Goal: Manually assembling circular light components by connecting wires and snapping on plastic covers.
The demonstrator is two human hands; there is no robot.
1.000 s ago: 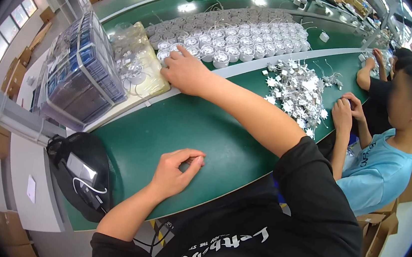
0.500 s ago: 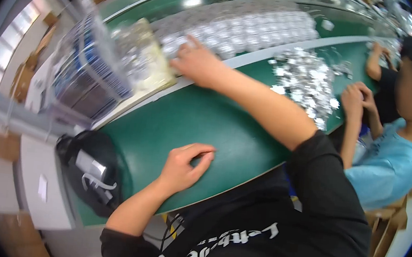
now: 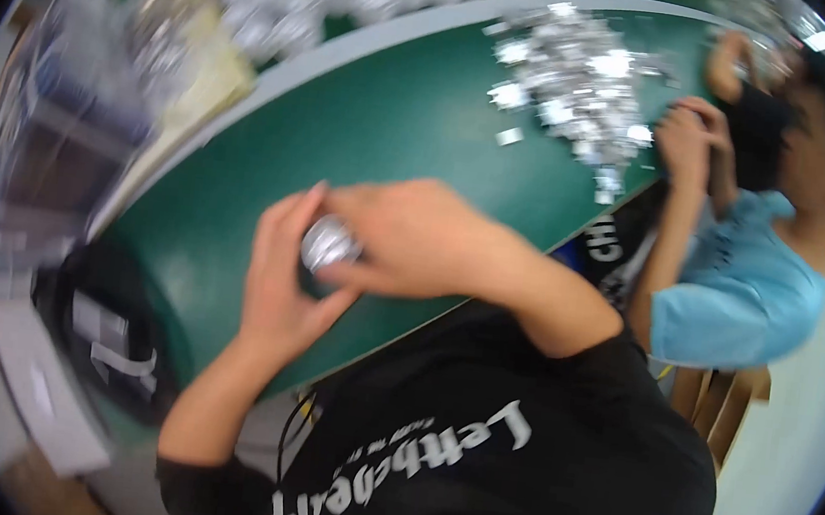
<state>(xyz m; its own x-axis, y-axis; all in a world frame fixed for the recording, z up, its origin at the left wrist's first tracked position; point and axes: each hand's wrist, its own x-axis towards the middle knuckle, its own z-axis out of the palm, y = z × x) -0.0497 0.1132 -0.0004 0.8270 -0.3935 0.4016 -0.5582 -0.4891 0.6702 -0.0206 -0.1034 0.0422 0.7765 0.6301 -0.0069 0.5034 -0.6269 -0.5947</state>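
Observation:
Above the near part of the green table, my two hands meet at a shiny silver round piece [image 3: 330,246]. My right hand [image 3: 419,243] is closed on its right side, with the thumb below and the fingers above; motion smears them. Against the piece's left side stands my left hand [image 3: 283,269], fingers stretched up and thumb spread apart. Whether the left fingers touch the piece is hard to tell. Many similar silvery-white pieces [image 3: 278,7] lie in rows beyond the pale rail. The kind of the held piece is too blurred to name.
A heap of shiny silver parts [image 3: 581,84] lies on the green table [image 3: 242,154]. At left are a plastic-wrapped blue stack [image 3: 73,136], a yellowish tray [image 3: 200,74] and a black bag [image 3: 104,326]. A co-worker in a light blue shirt [image 3: 732,281] sits at right.
My right hand has come back from the far rows to the left hand, with a silver round piece in it. My left hand has risen and its fingers have spread. The view has shifted.

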